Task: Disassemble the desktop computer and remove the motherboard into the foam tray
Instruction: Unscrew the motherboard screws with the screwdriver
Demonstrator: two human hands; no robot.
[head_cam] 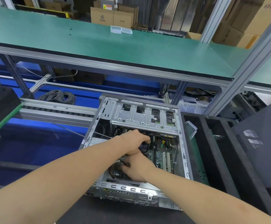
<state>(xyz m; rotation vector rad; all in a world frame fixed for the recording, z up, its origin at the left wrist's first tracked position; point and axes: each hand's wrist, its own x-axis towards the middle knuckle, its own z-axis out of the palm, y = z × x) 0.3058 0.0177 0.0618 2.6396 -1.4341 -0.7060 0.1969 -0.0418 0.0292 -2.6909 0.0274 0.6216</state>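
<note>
Far left, below the green desk (131, 50): coil of grey cable (59, 96), well apart from the work. Centre: desktop computer case (184, 143), lying on its side with the side open, drive cage (144, 117) across the far end. Inside it, left hand (131, 142): curls round a dark part (143, 147) above the board and grips it. Just nearer and touching it, right hand (138, 169): reaches down-left to the board with fingers bent; pinching a cable or merely pressing, cannot tell. Motherboard (161, 156): still seated on the case floor, green, pale slots showing right of the hands. Just beside the case on the right: black foam tray (215, 156) with long slots, then a dark perforated side panel (260, 143). Seemingly at the step of freeing what sits on the board. Next calls for lifting that part clear, unplugging remaining cables, loosening board screws, then carrying the board rightward into the tray.
</note>
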